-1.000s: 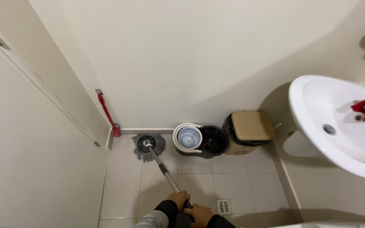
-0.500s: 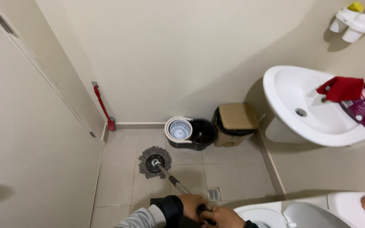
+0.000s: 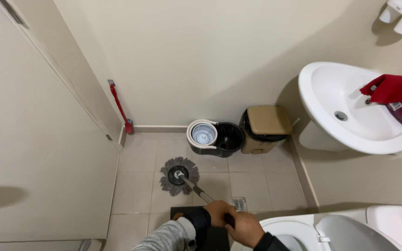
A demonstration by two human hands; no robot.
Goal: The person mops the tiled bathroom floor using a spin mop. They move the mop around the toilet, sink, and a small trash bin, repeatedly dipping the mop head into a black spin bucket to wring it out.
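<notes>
Both of my hands grip the metal handle of a spin mop. My left hand sits higher along the pole, and my right hand holds it just below, near the frame's bottom edge. The round grey mop head lies flat on the beige tiled floor, in front of the black mop bucket with its white spinner basket. Grey and dark sleeves cover my forearms.
A tan-lidded bin stands beside the bucket against the back wall. At the right hangs a white sink with a red cloth. A white toilet fills the lower right. A floor drain, a red-handled tool and a door are nearby.
The mop head has been drawn back from the wall by the bucket toward me across the tiles. The view has shifted right and down, bringing the toilet into sight.
</notes>
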